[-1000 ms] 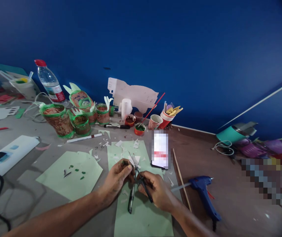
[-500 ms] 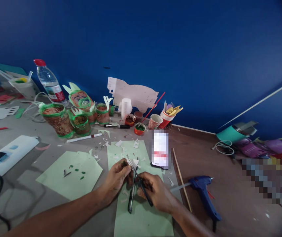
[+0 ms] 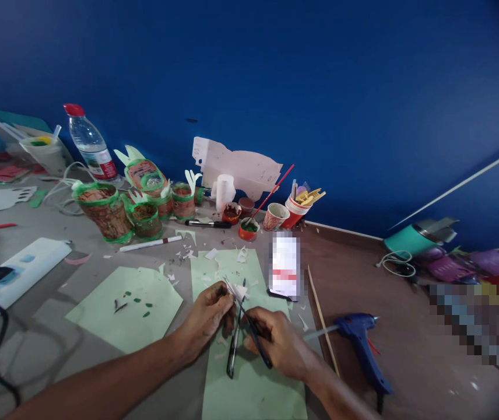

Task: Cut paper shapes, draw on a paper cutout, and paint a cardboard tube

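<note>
My left hand [image 3: 212,309] pinches a small white paper piece [image 3: 239,291] between thumb and fingers, above a pale green sheet [image 3: 253,385]. In my right hand [image 3: 276,338] is a pair of dark-handled scissors [image 3: 259,344], seen nearly edge-on. Their thin blades point up and left, against the paper piece by my left fingertips. Whether the blades are parted is too small to tell. Between the hands a black pen [image 3: 232,353] lies on the green sheet, its upper part crossed by the scissors. White paper scraps [image 3: 242,254] lie beyond my hands.
A phone [image 3: 284,262] lies beyond my right hand. To the right are a wooden stick [image 3: 319,309] and a blue glue gun [image 3: 361,338]. Another green sheet [image 3: 96,315] is at left. Brown-green painted cups [image 3: 107,213], a bottle [image 3: 94,146] and paint pots [image 3: 248,230] stand behind.
The view has shifted slightly, moving the background a little to the right. Both hands keep nearly the same pose, and the white paper piece looks slightly turned at the blades.
</note>
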The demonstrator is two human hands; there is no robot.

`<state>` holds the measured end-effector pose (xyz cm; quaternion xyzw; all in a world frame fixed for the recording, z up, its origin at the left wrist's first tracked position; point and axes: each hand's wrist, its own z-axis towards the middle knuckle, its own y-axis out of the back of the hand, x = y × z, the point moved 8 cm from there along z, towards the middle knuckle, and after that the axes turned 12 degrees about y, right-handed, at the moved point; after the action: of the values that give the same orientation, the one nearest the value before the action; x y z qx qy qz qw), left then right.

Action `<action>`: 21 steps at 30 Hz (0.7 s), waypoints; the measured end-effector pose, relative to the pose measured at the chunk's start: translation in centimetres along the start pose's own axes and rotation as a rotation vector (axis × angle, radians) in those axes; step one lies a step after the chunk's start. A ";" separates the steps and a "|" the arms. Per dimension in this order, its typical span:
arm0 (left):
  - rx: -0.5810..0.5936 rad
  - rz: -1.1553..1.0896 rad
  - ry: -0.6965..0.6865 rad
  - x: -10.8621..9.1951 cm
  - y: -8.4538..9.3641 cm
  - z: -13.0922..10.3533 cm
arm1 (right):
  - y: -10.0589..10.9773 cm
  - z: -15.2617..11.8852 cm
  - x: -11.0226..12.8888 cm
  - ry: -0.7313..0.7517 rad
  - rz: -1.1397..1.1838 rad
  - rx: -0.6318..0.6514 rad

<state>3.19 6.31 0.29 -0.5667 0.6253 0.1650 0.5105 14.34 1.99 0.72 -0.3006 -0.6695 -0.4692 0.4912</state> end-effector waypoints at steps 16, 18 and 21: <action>0.001 -0.032 -0.014 0.6 0.3 0.5 | 0.4 -0.1 0.4 -0.006 -0.116 0.017; -0.001 -0.033 -0.006 0.8 0.4 0.6 | 0.5 0.0 0.6 0.005 -0.149 0.016; -0.003 -0.042 -0.005 1.0 0.5 0.6 | 0.5 0.0 0.8 0.017 -0.153 0.010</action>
<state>3.19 6.42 -0.97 -0.5800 0.6116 0.1566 0.5148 14.53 2.20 1.62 -0.2419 -0.6886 -0.5046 0.4611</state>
